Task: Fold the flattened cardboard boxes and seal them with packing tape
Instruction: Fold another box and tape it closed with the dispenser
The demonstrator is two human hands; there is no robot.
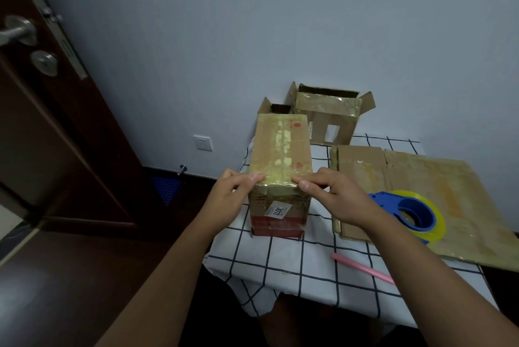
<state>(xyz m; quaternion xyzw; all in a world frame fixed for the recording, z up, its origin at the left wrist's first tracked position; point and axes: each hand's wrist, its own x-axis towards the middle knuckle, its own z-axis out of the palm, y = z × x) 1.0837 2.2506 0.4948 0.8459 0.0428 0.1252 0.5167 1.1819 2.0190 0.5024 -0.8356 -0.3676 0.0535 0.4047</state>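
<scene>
A closed cardboard box (280, 147) stands on the checked tablecloth (283, 265), with glossy tape along its top seam and a white label on its near face. My left hand (233, 195) grips the box's near top left corner, thumb on the taped edge and fingers curled below. At the near top right corner my right hand (334, 198) holds it the same way, thumb on the tape. A blue tape dispenser (412, 212) with a yellowish roll lies on flattened cardboard (455, 192) to the right.
An open box (325, 119) stands at the back against the wall, and a smaller open box (276, 108) sits behind the one I hold. A pink stick-like tool (362, 266) lies near the table's front edge. A dark door (42, 122) stands open on the left.
</scene>
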